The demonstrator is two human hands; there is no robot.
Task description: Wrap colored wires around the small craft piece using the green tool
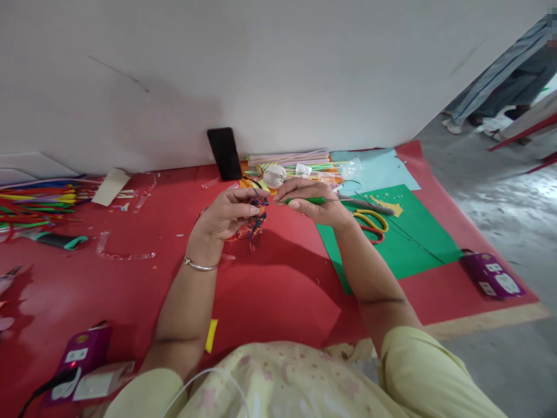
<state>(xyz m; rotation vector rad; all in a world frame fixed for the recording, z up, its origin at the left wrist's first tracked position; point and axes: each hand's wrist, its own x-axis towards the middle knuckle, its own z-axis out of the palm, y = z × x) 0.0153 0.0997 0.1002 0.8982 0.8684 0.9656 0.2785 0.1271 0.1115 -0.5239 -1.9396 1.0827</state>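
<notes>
Purple boxes [491, 275], labels unreadable, hand [315, 200] pinching green stick [304, 201]

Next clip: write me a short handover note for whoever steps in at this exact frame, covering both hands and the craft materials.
Left hand: pinches a small multicoloured twisted craft piece above the red mat.
Right hand: grips a thin green-wrapped wire stem, its tip meeting the piece.
Nearby: yellow-and-red-handled scissors on the green paper sheet; coloured sticks far left; black phone leaning on the wall.
Done: stem and piece brought together.
Left: whether they are joined cannot be told.
</notes>
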